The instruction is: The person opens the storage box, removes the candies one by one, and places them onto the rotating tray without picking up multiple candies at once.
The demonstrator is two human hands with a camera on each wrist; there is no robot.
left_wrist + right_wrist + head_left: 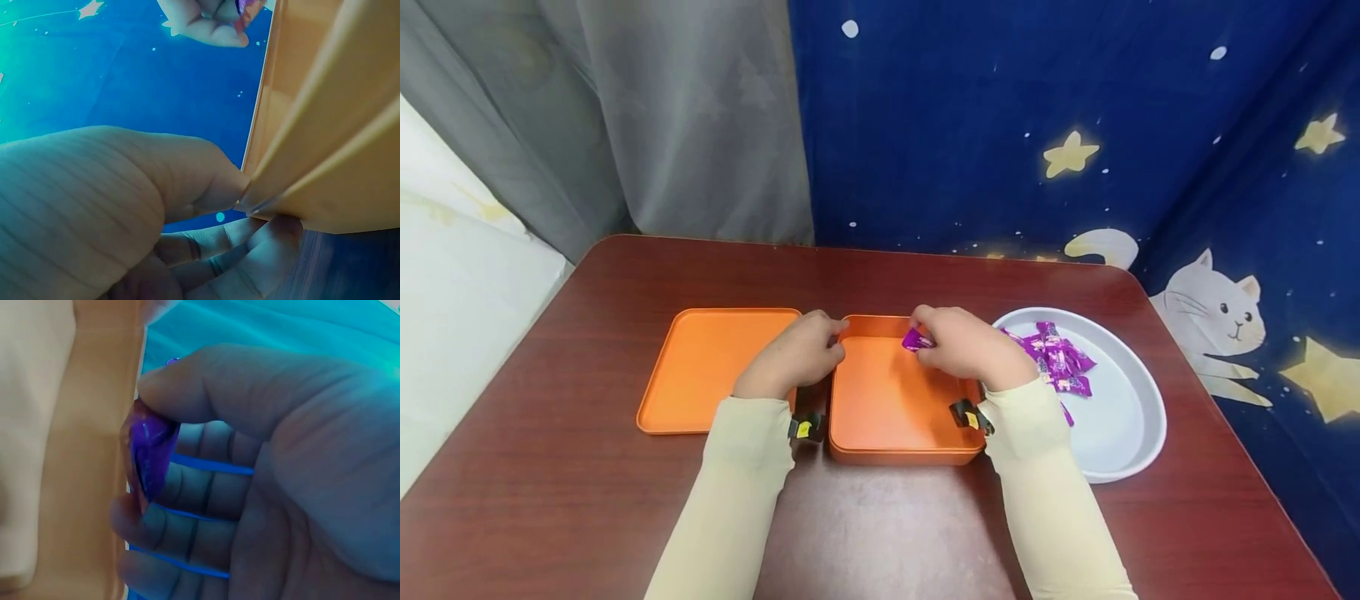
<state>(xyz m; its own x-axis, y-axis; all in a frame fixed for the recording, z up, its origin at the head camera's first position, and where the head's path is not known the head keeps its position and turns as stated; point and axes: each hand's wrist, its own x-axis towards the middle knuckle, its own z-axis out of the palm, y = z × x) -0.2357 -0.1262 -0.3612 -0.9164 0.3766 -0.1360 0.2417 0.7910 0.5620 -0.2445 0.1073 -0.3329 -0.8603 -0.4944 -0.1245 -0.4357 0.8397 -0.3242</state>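
Observation:
A rectangular orange box point(895, 408) lies in front of me, its shallow inside facing up. At its far left corner my left hand point(793, 357) pinches the edge; in the left wrist view the thumb and curled fingers meet at the box's corner point(350, 200). Over the box's far right part, my right hand point(967, 348) pinches a purple wrapped candy point(915, 340). The right wrist view has this shiny candy point(150, 447) between thumb and fingers, beside the box's wall point(87, 456).
Left of the box lies a flat orange lid point(715, 362), partly behind the left hand. A round white tray point(1152, 417) stands to the right, holding several purple candies point(1060, 360). The table point(880, 525) is dark reddish brown, with curtains point(925, 125) behind it.

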